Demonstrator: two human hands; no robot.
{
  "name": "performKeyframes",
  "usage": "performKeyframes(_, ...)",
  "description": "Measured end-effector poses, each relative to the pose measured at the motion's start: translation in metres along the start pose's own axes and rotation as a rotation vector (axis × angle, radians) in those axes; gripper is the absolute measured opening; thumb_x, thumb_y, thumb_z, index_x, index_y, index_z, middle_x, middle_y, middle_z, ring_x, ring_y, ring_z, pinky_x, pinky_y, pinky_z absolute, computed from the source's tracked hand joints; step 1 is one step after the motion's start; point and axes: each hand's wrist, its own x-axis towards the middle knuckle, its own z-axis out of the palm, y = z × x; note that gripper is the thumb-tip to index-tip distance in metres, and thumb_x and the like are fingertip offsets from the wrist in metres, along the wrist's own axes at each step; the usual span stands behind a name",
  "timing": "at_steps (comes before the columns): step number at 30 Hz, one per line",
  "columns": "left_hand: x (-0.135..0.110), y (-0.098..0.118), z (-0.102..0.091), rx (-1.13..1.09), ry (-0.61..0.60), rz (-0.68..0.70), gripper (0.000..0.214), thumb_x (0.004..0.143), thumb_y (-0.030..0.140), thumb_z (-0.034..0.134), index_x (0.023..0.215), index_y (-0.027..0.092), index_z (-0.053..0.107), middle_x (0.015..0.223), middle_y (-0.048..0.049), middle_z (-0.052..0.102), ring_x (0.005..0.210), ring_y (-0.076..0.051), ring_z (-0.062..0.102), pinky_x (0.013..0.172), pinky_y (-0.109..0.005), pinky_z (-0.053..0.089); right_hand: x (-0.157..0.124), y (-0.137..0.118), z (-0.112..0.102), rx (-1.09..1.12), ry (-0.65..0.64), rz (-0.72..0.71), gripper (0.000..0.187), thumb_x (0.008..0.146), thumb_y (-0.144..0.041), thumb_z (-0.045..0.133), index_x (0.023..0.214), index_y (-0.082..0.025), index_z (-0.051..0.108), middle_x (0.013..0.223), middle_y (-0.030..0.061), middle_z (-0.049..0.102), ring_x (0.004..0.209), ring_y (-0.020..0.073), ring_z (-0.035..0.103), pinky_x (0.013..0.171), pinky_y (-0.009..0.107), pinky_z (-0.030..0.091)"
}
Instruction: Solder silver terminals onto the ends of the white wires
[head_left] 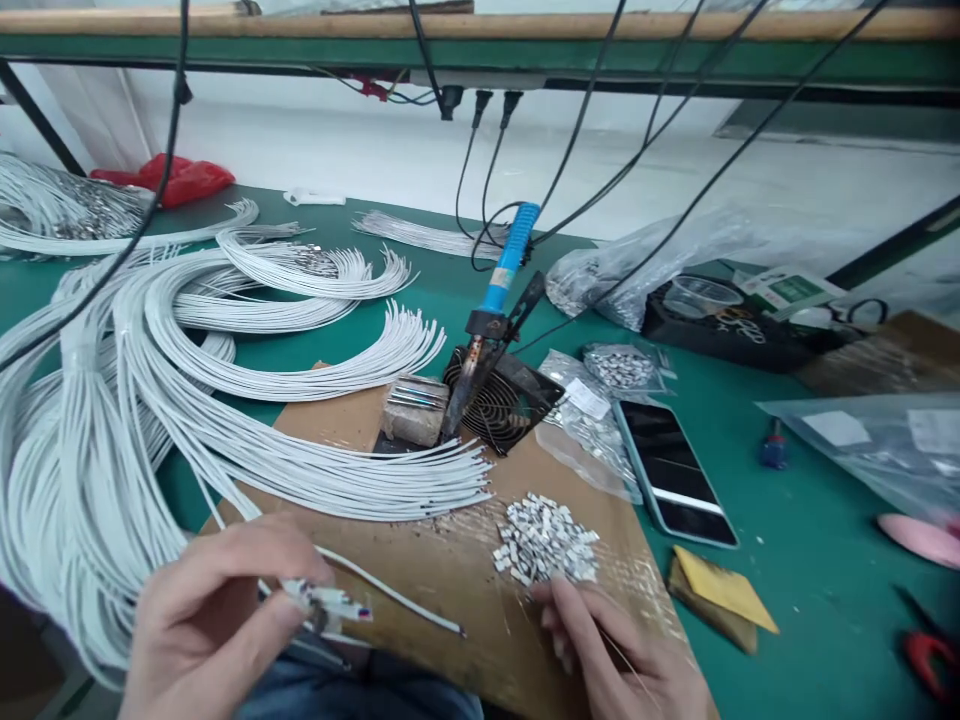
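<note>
White wire pinched in left hand, right hand fingers curled nr metal bits.

A thin white wire with a dark tip runs from the left hand across the brown board, its end held in pinched fingers. A heap of small silvery metal terminals lies on the board, just above the right hand, whose fingertips nearly touch it.
</note>
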Motion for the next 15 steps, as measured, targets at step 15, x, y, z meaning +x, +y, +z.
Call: performKeyframes(15, -0.018, -0.056, 0.018, 0.705, -0.623, 0.505, 0.022, 0.096, 0.007, 0.06, 0.108, 0.023, 0.069, 0.109, -0.0088, 0.071, 0.098, -0.025, 0.064, 0.093, -0.038, 0.048, -0.002, -0.004, 0.003, 0.143, -0.073, -0.091, 0.042, 0.096, -0.044, 0.068, 0.064, -0.018, 0.075, 0.058, 0.0021, 0.06, 0.05, 0.0124, 0.05, 0.048, 0.023, 0.04)
